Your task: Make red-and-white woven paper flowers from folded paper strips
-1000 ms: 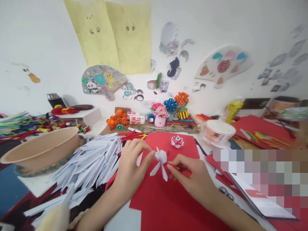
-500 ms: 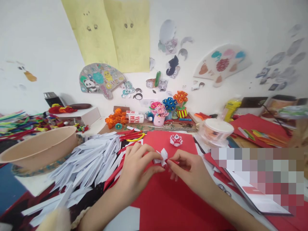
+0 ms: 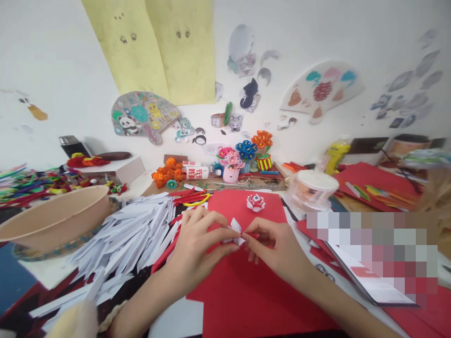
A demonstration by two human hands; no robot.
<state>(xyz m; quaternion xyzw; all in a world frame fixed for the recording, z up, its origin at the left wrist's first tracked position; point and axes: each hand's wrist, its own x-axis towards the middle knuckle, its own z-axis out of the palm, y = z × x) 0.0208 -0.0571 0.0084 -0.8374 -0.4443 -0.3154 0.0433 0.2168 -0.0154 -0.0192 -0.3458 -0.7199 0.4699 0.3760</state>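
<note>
Over a red paper sheet (image 3: 253, 295), my left hand (image 3: 202, 246) pinches a small folded-paper flower (image 3: 236, 227) with white petals between thumb and fingers. My right hand (image 3: 276, 241) is closed at the flower's right side, its thumb and index finger gripping a small red folded paper piece (image 3: 252, 235) that is mostly hidden by the fingers. Beyond both hands, a red-and-white paper flower (image 3: 255, 203) rests on the sheet, touched by neither.
A pile of folded white paper strips (image 3: 130, 230) lies left, beside a beige oval basin (image 3: 56, 211). At the back stand little flower pots (image 3: 230, 174). On the right are a round white-lidded tub (image 3: 313, 185) and a partly blurred tablet-like panel (image 3: 380, 281).
The camera view has shifted slightly. The right fingertips have closed in nearer to the left hand's flower, and less of its white petals shows.
</note>
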